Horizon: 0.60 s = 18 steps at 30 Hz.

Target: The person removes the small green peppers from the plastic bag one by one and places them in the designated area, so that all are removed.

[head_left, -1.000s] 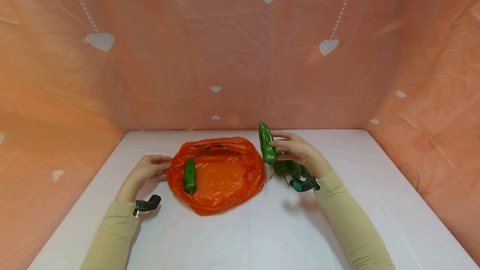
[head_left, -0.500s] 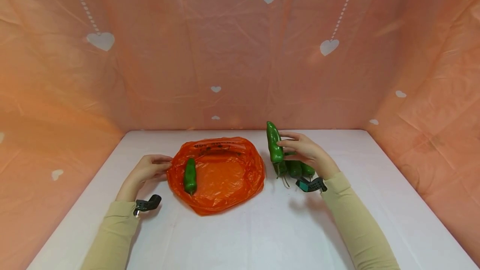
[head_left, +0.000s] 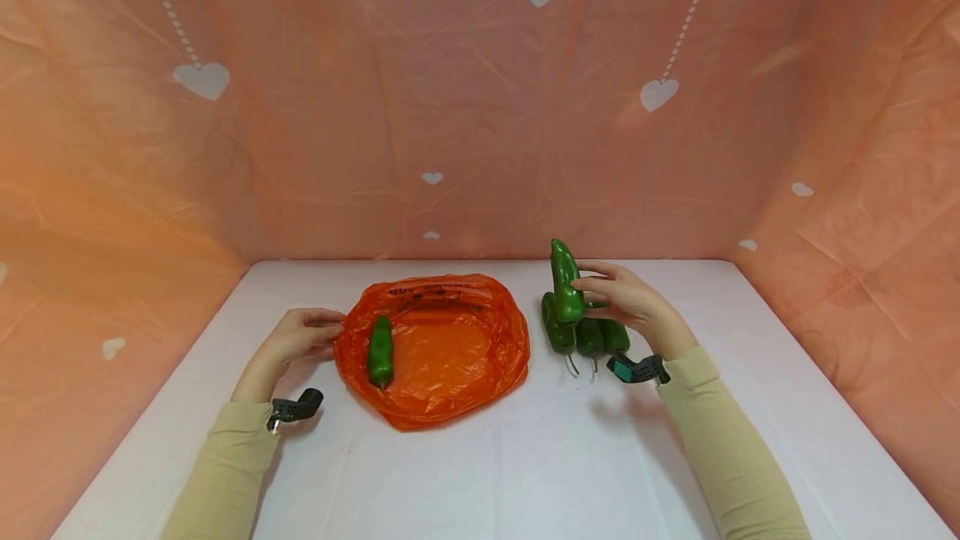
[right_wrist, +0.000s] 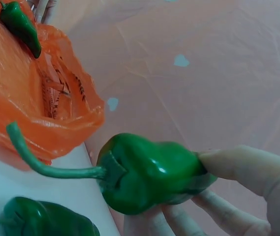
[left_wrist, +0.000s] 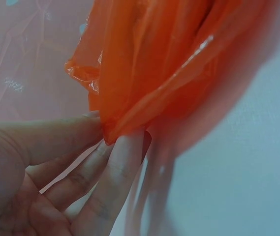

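An orange plastic bag lies spread with its mouth wide, and one green pepper is inside at its left. At the bag's left rim my left hand pinches the plastic between thumb and fingers, seen close in the left wrist view. My right hand grips another green pepper from its right side, tip up and stem down. In the right wrist view this held pepper points its curved stem to the left. Below it, several green peppers lie side by side, partly hidden by the hand and held pepper.
A white table carries everything. Orange-pink sheeting with white hearts rises behind and at both sides. Dark wrist cameras sit on both wrists, the right one close by the peppers on the table.
My right hand has moved right with the held pepper, from beside the bag's right rim to above the peppers on the table. The left hand and bag have stayed put.
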Each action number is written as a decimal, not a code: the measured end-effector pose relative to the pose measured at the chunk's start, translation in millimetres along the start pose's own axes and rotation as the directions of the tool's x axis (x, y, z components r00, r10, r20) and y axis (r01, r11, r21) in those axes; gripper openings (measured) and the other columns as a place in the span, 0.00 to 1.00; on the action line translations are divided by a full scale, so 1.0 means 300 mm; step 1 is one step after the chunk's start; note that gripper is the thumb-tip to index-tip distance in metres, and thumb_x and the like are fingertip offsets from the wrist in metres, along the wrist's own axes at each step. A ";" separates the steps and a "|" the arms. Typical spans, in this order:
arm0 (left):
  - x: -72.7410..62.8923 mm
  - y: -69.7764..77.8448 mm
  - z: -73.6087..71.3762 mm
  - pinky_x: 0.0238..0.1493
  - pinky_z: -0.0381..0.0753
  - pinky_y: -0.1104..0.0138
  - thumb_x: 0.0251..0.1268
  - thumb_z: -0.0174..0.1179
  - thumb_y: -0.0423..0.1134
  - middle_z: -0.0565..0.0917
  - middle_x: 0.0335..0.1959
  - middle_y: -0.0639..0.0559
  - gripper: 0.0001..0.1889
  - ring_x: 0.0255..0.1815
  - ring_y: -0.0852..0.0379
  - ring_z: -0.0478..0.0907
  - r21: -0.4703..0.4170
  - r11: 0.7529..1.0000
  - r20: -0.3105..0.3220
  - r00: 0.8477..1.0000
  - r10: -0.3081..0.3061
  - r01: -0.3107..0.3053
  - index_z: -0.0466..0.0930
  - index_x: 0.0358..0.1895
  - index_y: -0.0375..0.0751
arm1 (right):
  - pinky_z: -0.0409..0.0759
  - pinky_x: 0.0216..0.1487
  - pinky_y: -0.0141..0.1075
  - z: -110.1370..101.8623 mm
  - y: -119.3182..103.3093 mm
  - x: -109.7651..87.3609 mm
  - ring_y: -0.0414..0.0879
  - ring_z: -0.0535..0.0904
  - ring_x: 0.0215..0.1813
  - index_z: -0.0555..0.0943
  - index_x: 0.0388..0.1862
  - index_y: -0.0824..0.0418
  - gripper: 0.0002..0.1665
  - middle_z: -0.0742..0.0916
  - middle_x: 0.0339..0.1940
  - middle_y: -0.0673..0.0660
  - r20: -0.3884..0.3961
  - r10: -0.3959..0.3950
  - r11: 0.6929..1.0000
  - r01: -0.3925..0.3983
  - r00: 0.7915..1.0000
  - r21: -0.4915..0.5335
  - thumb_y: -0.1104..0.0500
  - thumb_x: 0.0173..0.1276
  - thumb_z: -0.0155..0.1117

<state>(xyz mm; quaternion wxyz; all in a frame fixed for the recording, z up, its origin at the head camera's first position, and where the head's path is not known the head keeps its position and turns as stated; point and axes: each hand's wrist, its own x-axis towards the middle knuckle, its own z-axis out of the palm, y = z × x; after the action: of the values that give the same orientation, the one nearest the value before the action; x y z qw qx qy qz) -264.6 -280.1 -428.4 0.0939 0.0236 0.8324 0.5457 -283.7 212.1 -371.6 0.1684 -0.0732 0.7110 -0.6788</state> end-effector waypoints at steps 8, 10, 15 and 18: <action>0.004 0.003 -0.004 0.40 0.84 0.60 0.69 0.56 0.34 0.80 0.49 0.32 0.22 0.36 0.54 0.84 0.010 1.000 -0.003 1.000 -0.010 0.010 0.69 0.59 0.20 | 0.76 0.56 0.49 -0.037 0.003 -0.023 0.45 0.82 0.44 0.58 0.74 0.65 0.36 0.82 0.46 0.53 -0.024 0.001 0.999 -0.002 1.000 -0.042 0.62 0.70 0.59; 0.003 0.003 -0.006 0.40 0.84 0.60 0.69 0.56 0.34 0.80 0.49 0.32 0.22 0.36 0.54 0.84 0.013 1.000 0.001 1.000 -0.009 0.009 0.69 0.59 0.20 | 0.75 0.58 0.50 -0.047 0.005 -0.028 0.45 0.81 0.45 0.57 0.74 0.65 0.37 0.82 0.46 0.52 -0.027 0.006 0.998 -0.007 1.000 -0.055 0.61 0.70 0.59; 0.004 0.002 -0.006 0.40 0.84 0.60 0.69 0.56 0.34 0.79 0.50 0.30 0.22 0.36 0.53 0.84 0.017 1.000 0.004 1.000 -0.005 0.005 0.69 0.59 0.20 | 0.76 0.56 0.49 -0.075 0.006 -0.041 0.44 0.80 0.46 0.57 0.74 0.65 0.38 0.82 0.47 0.51 -0.044 0.014 0.997 -0.017 0.999 -0.074 0.60 0.70 0.59; 0.005 0.004 -0.004 0.40 0.84 0.60 0.69 0.56 0.34 0.80 0.49 0.31 0.22 0.36 0.53 0.83 0.020 1.000 -0.001 1.000 -0.007 0.007 0.69 0.59 0.20 | 0.79 0.53 0.46 -0.094 0.007 -0.051 0.44 0.81 0.46 0.57 0.74 0.65 0.37 0.82 0.46 0.50 -0.060 0.019 0.997 -0.023 0.998 -0.072 0.60 0.70 0.59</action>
<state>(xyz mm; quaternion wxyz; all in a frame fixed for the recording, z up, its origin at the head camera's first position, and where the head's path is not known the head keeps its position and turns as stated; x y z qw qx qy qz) -266.3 -280.6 -427.0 0.0952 0.0212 0.8380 0.5368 -278.8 243.6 -370.8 0.1517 -0.0517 0.7404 -0.6527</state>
